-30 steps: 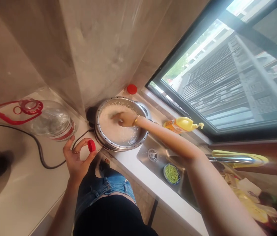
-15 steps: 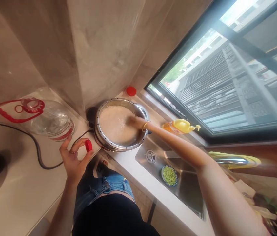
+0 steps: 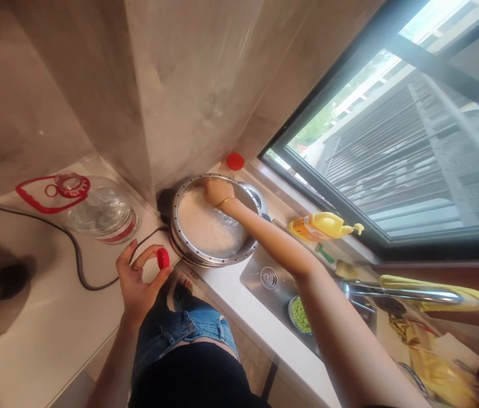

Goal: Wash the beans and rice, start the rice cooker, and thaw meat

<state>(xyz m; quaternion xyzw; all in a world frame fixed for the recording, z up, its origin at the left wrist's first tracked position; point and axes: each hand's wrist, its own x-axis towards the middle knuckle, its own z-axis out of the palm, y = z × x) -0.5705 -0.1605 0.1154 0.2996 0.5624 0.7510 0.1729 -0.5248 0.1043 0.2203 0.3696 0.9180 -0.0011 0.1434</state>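
Observation:
A round steel pot (image 3: 179, 238) holding white rice in cloudy water stands on the white counter by the sink. My right hand (image 3: 216, 191) is down inside it at the far rim, fingers curled in the rice, a gold bangle on the wrist. My left hand (image 3: 139, 277) hovers over the counter edge and pinches a small red bottle cap (image 3: 163, 258) between thumb and fingers. A large clear water bottle (image 3: 98, 212) with a red handle lies on its side just left of that hand.
A black cable (image 3: 73, 249) runs across the counter to the pot. A steel sink (image 3: 273, 283) with a bowl of green peas (image 3: 300, 315) lies to the right, with a tap (image 3: 392, 292), a yellow dish-soap bottle (image 3: 324, 225) and a red lid (image 3: 234, 161) near the window.
My right hand has swept round inside the pot, from the middle to the right side and now to the far rim. The left hand keeps holding the red cap.

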